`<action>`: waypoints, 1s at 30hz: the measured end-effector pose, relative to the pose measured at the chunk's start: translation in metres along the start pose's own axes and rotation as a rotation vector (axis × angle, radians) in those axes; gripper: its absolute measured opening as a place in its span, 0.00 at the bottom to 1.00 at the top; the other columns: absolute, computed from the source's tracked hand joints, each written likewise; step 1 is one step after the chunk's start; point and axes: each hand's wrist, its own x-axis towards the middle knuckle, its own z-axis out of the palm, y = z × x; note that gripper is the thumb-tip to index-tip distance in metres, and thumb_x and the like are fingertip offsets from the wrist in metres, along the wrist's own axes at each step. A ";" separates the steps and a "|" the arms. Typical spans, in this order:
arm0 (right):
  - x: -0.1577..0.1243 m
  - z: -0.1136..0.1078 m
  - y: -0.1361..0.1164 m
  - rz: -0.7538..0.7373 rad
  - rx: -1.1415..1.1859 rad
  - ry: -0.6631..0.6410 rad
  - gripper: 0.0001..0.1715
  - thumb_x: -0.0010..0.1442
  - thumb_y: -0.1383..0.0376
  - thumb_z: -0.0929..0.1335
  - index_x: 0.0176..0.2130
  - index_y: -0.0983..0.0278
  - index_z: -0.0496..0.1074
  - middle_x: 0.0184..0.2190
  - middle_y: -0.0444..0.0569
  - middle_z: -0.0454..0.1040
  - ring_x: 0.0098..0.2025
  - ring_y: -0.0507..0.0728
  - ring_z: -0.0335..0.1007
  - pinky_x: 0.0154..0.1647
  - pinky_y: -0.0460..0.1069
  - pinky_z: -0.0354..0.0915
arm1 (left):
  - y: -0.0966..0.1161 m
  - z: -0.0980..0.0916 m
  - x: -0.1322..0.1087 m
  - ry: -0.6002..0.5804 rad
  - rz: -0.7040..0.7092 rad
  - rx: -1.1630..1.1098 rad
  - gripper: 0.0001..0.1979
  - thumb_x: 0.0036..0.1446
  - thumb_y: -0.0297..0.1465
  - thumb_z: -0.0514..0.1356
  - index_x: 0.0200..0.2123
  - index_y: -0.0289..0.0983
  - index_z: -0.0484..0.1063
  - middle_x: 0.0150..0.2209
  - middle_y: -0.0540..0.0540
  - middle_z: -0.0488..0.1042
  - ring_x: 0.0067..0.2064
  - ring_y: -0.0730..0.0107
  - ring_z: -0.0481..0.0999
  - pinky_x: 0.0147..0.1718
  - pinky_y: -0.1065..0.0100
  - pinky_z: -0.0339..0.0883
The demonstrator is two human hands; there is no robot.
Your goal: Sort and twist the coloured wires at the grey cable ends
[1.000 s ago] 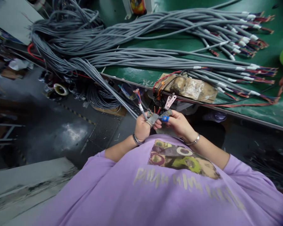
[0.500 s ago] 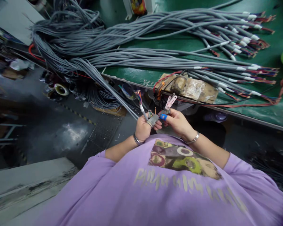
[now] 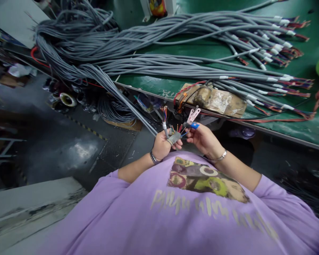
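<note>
Before the bench (image 3: 154, 83), left hand (image 3: 161, 146) fingers clasp a grey cable (image 3: 165, 126); right hand (image 3: 205, 140) pinches its wires (image 3: 181, 130), barely discernible.

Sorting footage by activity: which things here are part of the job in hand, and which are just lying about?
In hand: left hand gripping grey cable; right hand pinching its coloured wires.
Lying about: cable bundles on green bench, taped block, tape roll.

Grey cables (image 3: 154, 63) with multicoloured wire tips cover the green worktop (image 3: 303, 120) beyond the hands; a lilac shirt (image 3: 138, 219) carries a faded print.
</note>
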 end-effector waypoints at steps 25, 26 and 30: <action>0.001 0.017 0.009 -0.109 -0.090 0.004 0.23 0.38 0.56 0.82 0.24 0.64 0.71 0.18 0.39 0.66 0.21 0.47 0.57 0.21 0.44 0.56 | 0.003 0.004 -0.001 -0.005 -0.012 0.097 0.21 0.53 0.48 0.65 0.26 0.34 0.72 0.23 0.46 0.78 0.20 0.74 0.76 0.18 0.75 0.64; 0.002 0.017 0.009 -0.103 -0.071 0.021 0.22 0.39 0.56 0.81 0.25 0.64 0.71 0.19 0.39 0.67 0.21 0.47 0.57 0.21 0.44 0.56 | 0.002 0.004 -0.001 -0.007 -0.015 0.100 0.21 0.53 0.48 0.66 0.26 0.34 0.72 0.22 0.46 0.78 0.20 0.74 0.76 0.18 0.75 0.64; 0.001 0.010 0.003 -0.034 0.053 0.030 0.20 0.43 0.56 0.79 0.29 0.63 0.72 0.25 0.41 0.72 0.24 0.47 0.62 0.23 0.43 0.63 | -0.001 0.001 0.000 0.047 -0.001 0.043 0.20 0.52 0.47 0.66 0.27 0.35 0.71 0.23 0.47 0.78 0.20 0.74 0.75 0.17 0.76 0.62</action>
